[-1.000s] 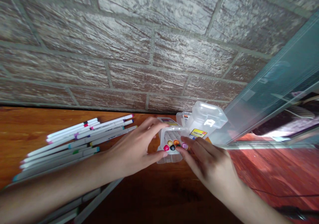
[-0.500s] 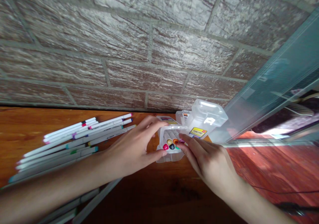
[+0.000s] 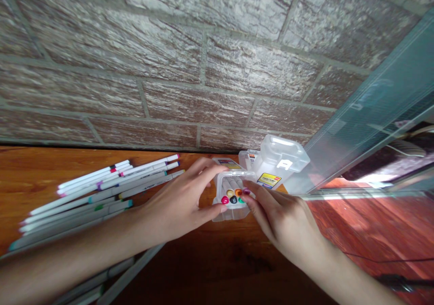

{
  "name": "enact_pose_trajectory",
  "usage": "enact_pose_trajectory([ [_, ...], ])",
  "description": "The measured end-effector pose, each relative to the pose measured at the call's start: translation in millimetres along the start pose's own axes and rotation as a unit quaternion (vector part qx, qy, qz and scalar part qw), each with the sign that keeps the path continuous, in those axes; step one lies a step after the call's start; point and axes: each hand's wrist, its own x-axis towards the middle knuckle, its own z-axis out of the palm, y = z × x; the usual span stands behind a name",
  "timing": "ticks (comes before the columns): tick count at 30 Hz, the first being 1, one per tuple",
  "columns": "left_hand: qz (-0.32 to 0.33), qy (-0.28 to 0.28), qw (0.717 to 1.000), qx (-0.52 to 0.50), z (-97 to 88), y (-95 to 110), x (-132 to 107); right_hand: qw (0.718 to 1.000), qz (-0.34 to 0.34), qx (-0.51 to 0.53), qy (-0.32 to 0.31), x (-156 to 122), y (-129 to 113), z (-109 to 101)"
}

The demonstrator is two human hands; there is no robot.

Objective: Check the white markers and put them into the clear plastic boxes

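Observation:
A clear plastic marker case (image 3: 233, 213) stands on the wooden table, its open end facing me. Inside it lie several markers, with red (image 3: 225, 200), black (image 3: 233, 199), yellow, orange, green and purple round ends showing. My left hand (image 3: 190, 192) grips the case from the left, thumb at the lower front edge and fingers over the upper side. My right hand (image 3: 280, 214) is closed at the right of the opening, thumb and forefinger pinching at the end of a marker by the purple (image 3: 246, 191) and green ends. The fingertips partly cover those ends.
Many loose white markers (image 3: 111, 190) lie on the table (image 3: 203, 260) at left, partly under my left forearm. A larger clear case (image 3: 283, 160) with a yellow label stands behind at right. A brick wall (image 3: 172, 97) closes the back; a glass panel (image 3: 359, 101) rises at right.
Both hands and the case stay almost in place. My right fingertips have shifted very slightly, and the green and purple marker ends show a little more.

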Motion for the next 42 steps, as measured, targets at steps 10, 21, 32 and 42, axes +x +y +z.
enact_pose_trajectory([
  [10,0.002,0.004,1.000,-0.001,-0.8,2,0,0.997,0.025,0.053,-0.041,13,-5,-28],
  [21,-0.013,0.005,1.000,0.010,-5.9,0,-10,0.986,-0.046,0.153,0.036,9,-32,-26],
  [32,-0.054,0.061,0.995,0.063,-54.4,-9,-56,0.980,-0.079,0.153,-0.095,37,-106,18],
  [42,-0.163,0.120,0.973,0.107,-69.7,-62,-96,0.977,-0.030,0.210,0.018,72,-138,75],
])
